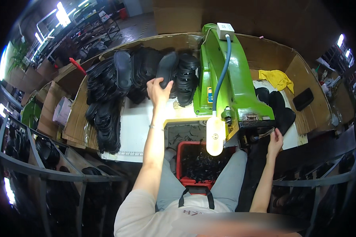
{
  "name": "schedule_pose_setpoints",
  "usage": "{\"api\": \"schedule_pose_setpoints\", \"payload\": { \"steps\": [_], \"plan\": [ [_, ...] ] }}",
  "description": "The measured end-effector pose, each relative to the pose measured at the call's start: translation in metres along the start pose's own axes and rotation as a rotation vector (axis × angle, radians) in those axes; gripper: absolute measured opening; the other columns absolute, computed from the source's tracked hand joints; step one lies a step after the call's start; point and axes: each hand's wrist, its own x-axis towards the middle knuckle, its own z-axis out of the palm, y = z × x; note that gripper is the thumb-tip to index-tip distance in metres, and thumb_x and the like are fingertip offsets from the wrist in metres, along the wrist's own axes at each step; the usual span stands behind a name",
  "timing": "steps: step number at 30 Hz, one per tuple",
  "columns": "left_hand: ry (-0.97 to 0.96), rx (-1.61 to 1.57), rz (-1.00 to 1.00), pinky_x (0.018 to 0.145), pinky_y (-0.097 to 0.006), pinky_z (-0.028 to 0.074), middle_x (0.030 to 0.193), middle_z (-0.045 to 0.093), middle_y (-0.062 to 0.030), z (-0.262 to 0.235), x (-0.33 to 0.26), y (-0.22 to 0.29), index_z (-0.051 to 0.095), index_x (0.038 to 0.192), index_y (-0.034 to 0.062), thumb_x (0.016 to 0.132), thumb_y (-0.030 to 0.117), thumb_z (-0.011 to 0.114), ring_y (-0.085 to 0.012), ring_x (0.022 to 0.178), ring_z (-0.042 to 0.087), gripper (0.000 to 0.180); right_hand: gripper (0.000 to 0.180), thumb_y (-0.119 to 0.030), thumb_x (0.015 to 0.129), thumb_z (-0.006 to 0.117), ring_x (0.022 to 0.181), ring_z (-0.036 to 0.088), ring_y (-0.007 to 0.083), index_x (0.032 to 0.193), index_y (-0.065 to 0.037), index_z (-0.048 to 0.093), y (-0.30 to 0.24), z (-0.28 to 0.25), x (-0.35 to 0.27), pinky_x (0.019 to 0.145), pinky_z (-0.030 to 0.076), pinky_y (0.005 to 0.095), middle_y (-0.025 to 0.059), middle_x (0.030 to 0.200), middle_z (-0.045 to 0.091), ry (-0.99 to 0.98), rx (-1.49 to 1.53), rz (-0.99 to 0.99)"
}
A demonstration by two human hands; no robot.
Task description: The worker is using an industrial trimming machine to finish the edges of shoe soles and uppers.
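My left hand [159, 91] reaches across the white table and grips the near end of a black shoe sole [167, 65], thumb on one side and fingers on the other. That sole leans on stacked black soles [143, 65] along the back of the table. Beside the head of a green machine [237, 75], my right hand [275, 141] is closed, fingertips drawn together near the machine's dark front end. What those fingers hold, if anything, is lost against the dark background. More black soles [284, 108] lie just beyond my right hand.
A lit lamp [214, 136] hangs in front of the machine. Between my knees stands a red crate [180, 158] of black scraps. Cardboard walls [77, 126] border the table; a yellow cloth [277, 79] lies at right. Metal racks [67, 173] flank me.
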Motion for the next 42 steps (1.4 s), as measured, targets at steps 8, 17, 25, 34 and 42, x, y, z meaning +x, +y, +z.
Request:
{"api": "schedule_pose_setpoints", "payload": {
  "steps": [8, 17, 25, 34, 42],
  "plan": [
    [-0.1, -0.655, -0.138, 0.095, -0.035, 0.041, 0.111, 0.052, -0.0149, -0.14, -0.154, 0.048, 0.04, 0.124, -0.002, 0.062, 0.005, 0.077, -0.0234, 0.108, 0.051, 0.074, 0.038, -0.017, 0.091, 0.054, 0.091, 0.062, 0.0226, 0.124, 0.002, 0.048, -0.084, 0.02, -0.138, 0.075, 0.052, 0.0338, 0.0201, 0.114, 0.057, -0.797, 0.612, 0.726],
    [-0.853, -1.419, -0.63, 0.093, -0.035, 0.044, 0.118, 0.056, -0.0186, -0.094, -0.251, 0.082, 0.042, 0.126, -0.0045, 0.07, 0.013, 0.072, -0.0235, 0.106, 0.056, 0.066, 0.043, 0.003, 0.077, 0.066, 0.093, 0.061, 0.0164, 0.117, 0.004, 0.052, -0.109, 0.001, -0.21, 0.084, 0.048, 0.0292, 0.0109, 0.106, 0.062, -0.804, 0.878, 1.008],
    [-1.187, -0.902, -0.399, 0.057, -0.022, 0.042, 0.07, 0.059, 0.0006, -0.065, -0.237, 0.163, 0.064, 0.085, -0.0011, 0.083, 0.018, 0.067, -0.0042, 0.065, 0.049, 0.019, 0.043, 0.001, 0.071, 0.073, 0.095, 0.058, 0.0162, 0.11, 0.003, 0.056, -0.118, -0.023, -0.241, 0.084, 0.047, 0.0286, 0.0086, 0.104, 0.062, -0.608, 0.72, 0.858],
    [-0.764, -0.866, -0.372, 0.045, -0.019, 0.031, 0.059, 0.053, 0.0042, -0.063, -0.231, 0.156, 0.06, 0.069, 0.0001, 0.081, 0.003, 0.067, -0.0002, 0.052, 0.04, 0.014, 0.049, 0.003, 0.065, 0.07, 0.092, 0.058, 0.0149, 0.112, 0.001, 0.055, -0.11, -0.034, -0.245, 0.084, 0.046, 0.0283, 0.0067, 0.104, 0.061, -0.87, 0.789, 0.919],
    [-0.803, -0.681, -0.203, 0.052, -0.017, 0.037, 0.07, 0.059, 0.0, -0.066, -0.235, 0.15, 0.06, 0.087, -0.002, 0.079, -0.002, 0.066, -0.0026, 0.059, 0.049, 0.01, 0.057, 0.004, 0.061, 0.063, 0.102, 0.058, 0.022, 0.117, 0.006, 0.051, -0.107, -0.073, -0.181, 0.094, 0.042, 0.0335, 0.0117, 0.11, 0.06, -0.393, 0.744, 0.76]
  ]
}}
